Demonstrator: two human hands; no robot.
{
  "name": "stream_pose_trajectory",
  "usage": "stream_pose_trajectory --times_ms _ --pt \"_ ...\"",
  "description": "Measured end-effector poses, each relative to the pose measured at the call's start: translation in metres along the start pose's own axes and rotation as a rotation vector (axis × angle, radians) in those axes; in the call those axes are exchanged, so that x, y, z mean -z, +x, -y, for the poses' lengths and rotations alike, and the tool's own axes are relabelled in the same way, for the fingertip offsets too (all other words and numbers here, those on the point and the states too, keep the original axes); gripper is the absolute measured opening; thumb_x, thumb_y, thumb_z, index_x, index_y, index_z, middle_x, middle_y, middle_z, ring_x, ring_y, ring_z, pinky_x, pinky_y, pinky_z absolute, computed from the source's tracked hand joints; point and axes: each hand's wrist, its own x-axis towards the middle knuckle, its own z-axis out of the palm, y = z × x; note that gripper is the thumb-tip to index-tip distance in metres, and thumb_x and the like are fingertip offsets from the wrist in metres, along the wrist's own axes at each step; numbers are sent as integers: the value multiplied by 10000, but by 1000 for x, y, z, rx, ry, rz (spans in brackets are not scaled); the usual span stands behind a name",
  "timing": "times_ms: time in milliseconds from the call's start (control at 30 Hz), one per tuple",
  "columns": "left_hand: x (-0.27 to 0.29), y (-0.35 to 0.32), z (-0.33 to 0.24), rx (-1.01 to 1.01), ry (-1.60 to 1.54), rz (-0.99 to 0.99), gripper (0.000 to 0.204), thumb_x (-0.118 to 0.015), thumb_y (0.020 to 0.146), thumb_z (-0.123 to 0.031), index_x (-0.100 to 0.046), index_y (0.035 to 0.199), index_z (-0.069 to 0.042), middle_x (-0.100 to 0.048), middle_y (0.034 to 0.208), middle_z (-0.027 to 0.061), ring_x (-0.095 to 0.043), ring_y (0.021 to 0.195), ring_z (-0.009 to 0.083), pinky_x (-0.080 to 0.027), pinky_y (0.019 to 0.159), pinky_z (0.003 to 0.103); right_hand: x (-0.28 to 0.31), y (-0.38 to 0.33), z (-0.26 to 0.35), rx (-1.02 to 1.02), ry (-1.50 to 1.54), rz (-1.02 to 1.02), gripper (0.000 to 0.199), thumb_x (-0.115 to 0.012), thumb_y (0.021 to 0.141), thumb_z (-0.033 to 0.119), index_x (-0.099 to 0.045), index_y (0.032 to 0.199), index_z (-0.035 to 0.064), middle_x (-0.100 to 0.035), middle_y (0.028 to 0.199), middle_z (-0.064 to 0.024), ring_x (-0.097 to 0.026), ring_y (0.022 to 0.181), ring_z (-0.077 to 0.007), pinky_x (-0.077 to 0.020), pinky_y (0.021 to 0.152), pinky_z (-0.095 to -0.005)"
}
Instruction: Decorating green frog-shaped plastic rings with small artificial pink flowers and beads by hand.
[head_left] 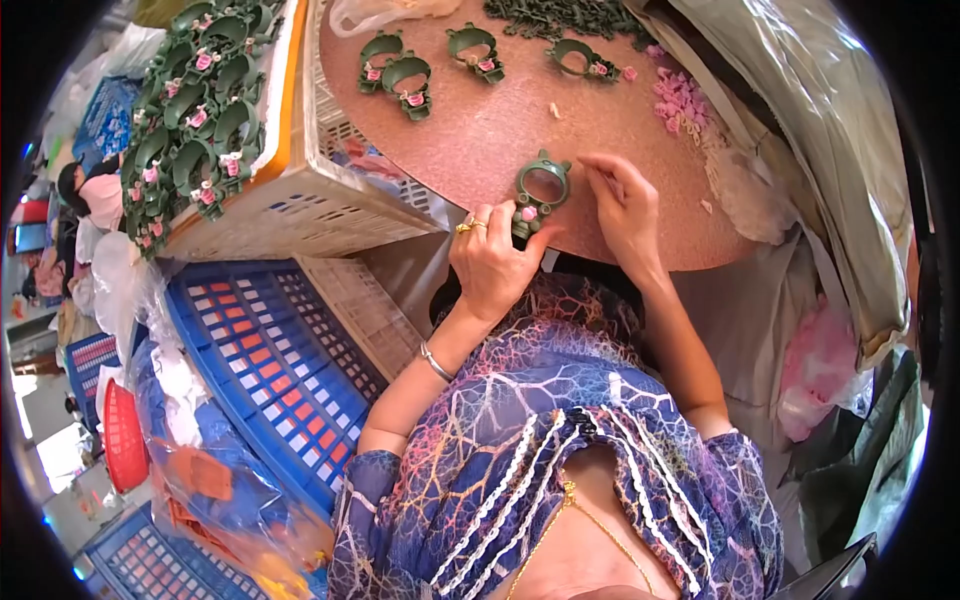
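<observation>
Two hands, left hand (492, 262) gripping green plastic ring piece (538, 192), right hand (622, 205) pinching its rim, round speckled board (480, 140)

The lower end of the green ring-shaped piece (541, 193) is covered by the left hand (492, 262), whose fingers (478, 222) curl over it. The right hand (625, 210) hides its own fingertips against the table (480, 130). The heap of dark green parts (565, 15) is cut off by the top edge. The loose pink bits (680, 100) are too small to make out.
</observation>
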Motion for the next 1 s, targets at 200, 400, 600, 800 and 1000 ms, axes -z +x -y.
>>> stream_pose_trajectory --times_ms 200,400,600,800,1000 --pt "13 11 1 -201 30 -67 658 -872 607 -445 -645 1090 -59 -584 952 101 -587 856 288 -496 735 402 8 -45 2 -121 -48 -134 175 -583 932 -21 -663 1086 -40 -690 1043 -121 -643 963 -150 -515 832 -281" --pt "7 19 3 -377 -104 46 540 -841 702 -211 -657 1176 -28 -614 1185 132 -594 1048 316 -492 903 404 24 -48 29 -714 712 148 546 -544 995 146 -305 1450 -41 -551 1342 -206 -652 1023 -187 -574 693 -263" --pt "12 23 -18 -426 280 163 369 -738 780 -107 -656 1103 53 -635 1142 181 -629 1006 322 -550 831 377 37 -33 22 -875 841 280 495 -586 962 162 -401 1388 -11 -603 1291 -163 -542 681 -45 -394 479 -166" --pt "14 49 -43 -496 556 281 92 -622 764 -59 -563 829 -30 -545 831 116 -587 760 226 -527 619 284 34 -23 19 -953 975 317 514 -576 963 133 -370 1413 -4 -606 1283 -159 -538 647 -54 -391 466 -176" --pt "11 48 -40 -460 584 287 112 -618 768 -76 -529 832 -59 -494 775 89 -564 720 225 -505 593 298 34 -29 22 -938 1018 278 547 -589 965 146 -349 1433 -1 -599 1286 -170 -551 642 -67 -419 468 -190"
